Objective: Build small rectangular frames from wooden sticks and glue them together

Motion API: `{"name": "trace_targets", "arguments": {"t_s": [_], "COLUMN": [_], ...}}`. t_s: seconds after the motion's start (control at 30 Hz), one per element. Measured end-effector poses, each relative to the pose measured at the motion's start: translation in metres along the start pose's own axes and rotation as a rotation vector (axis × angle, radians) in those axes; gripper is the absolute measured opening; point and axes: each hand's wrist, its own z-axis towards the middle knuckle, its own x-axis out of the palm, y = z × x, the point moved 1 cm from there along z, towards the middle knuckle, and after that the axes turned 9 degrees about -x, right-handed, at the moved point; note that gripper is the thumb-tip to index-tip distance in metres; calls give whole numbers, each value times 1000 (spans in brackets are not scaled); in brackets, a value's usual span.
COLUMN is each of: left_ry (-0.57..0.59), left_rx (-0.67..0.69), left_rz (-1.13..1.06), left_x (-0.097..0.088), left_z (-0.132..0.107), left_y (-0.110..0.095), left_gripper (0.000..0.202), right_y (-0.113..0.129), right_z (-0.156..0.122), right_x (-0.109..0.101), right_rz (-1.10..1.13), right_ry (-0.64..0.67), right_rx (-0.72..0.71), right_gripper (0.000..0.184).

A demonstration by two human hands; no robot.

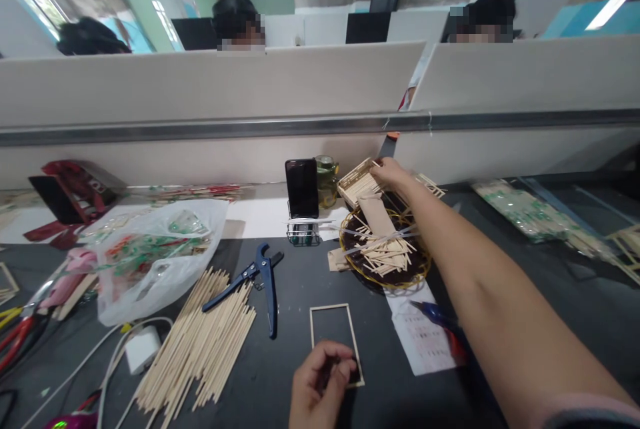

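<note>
A thin rectangular frame of wooden sticks [329, 307] lies flat on the dark table. My left hand [323, 382] is over its lower part, fingers curled and thumb near the index finger; whatever they hold, if anything, is hidden. At the back, my right hand [393, 172] reaches to the rim of a small wooden stick box [357, 182] with short sticks inside. Its fingertips are closed at the box's edge, and I cannot make out what is between them. Below it, a round basket [345, 249] holds many cut sticks [387, 255] and a cardboard strip [377, 215].
Long sticks [200, 342] lie in a pile at left, with a blue cutter [267, 289] across their top. A plastic bag [165, 269], a phone [302, 189] on a stand, a white adapter [143, 349] and blue-handled pliers [435, 315] surround the work area. People sit behind the partition [200, 89].
</note>
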Motion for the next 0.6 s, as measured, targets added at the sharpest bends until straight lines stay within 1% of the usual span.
{"name": "trace_targets", "arguments": {"t_s": [0.07,0.13,0.17,0.23,0.3,0.43,0.53,0.57,0.6], "left_ry": [27,77,102,135,137,117,106,92,77], "left_rx": [20,27,25,24,47,139,217,260,303], "left_rz": [30,72,90,113,120,121,139,137,132], "left_x": [0,-1,-2,-3,-4,-3,-2,-2,-3], "left_z": [1,2,3,5,7,9,11,12,13], "left_y": [0,0,-1,-1,-2,-4,-5,-6,-7], "left_gripper": [35,34,34,34,32,27,24,23,22], "right_y": [8,16,19,28,38,67,94,103,111], "right_z": [-5,-12,-16,-25,-37,-64,-86,-95,-105], "right_x": [-4,-10,-14,-24,-35,-60,-77,-82,-86], "right_rz": [24,81,122,218,312,506,658,712,768], "right_ry": [-102,-218,-257,-298,-324,-408,-491,-499,-480], "right_rx": [-23,-17,-9,-1,-13,-44,-23,-5,19], "right_gripper": [18,23,25,28,33,37,39,40,40]}}
